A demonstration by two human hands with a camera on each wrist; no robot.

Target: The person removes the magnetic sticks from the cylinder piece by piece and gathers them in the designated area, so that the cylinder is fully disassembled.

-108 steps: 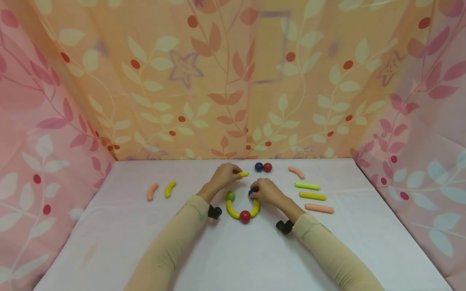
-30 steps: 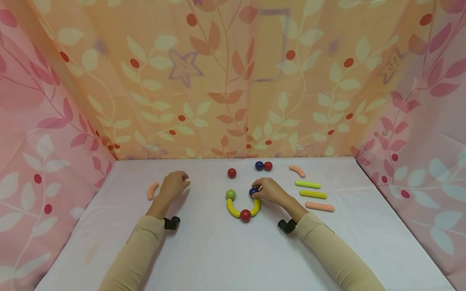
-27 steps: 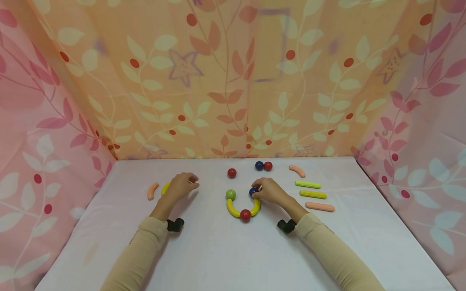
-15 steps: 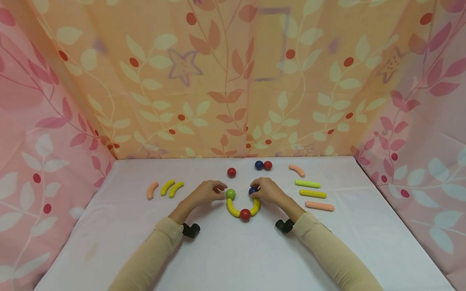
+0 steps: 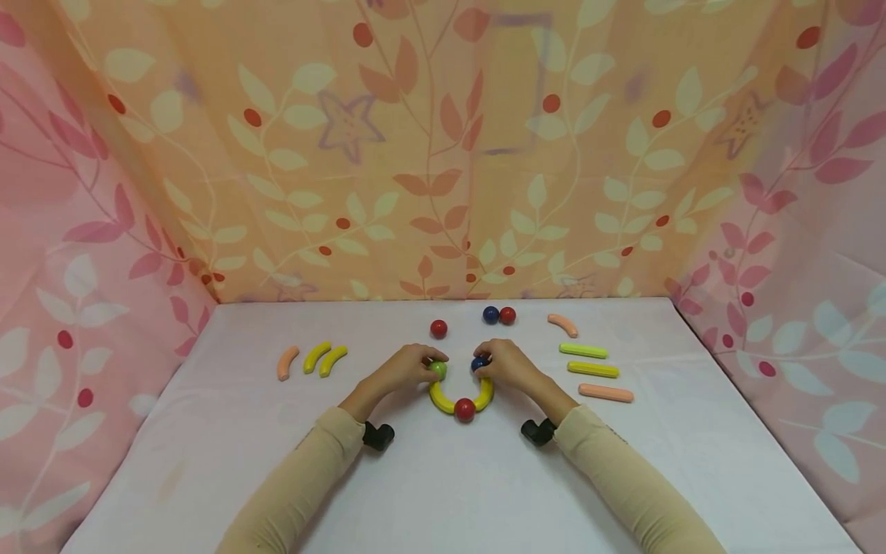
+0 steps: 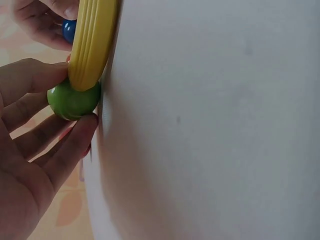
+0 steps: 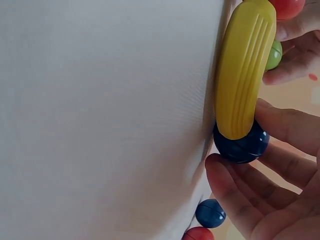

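My left hand [image 5: 408,368] pinches a green ball [image 6: 74,102] between thumb and fingertips. With my right hand [image 5: 511,365] I hold a dark blue ball [image 7: 242,145] the same way. Each ball meets the end of a yellow curved rod: the left rod [image 5: 440,398] at the green one, the right rod [image 5: 486,396] at the blue one. A red ball [image 5: 465,410] joins the rods at the near side, so the pieces form a U on the white table. Fingers partly cover both held balls in the head view.
Behind the U lie a lone red ball [image 5: 439,329], and a blue ball [image 5: 491,315] touching another red ball [image 5: 507,315]. Two yellow curved rods [image 5: 325,360] and a pink one [image 5: 288,362] lie left. Straight rods [image 5: 593,370] and a pink curved rod [image 5: 563,325] lie right.
My left hand has laid a yellow curved rod beside the other at left, then come right and taken hold of the green ball. My right hand has stayed at the blue ball.
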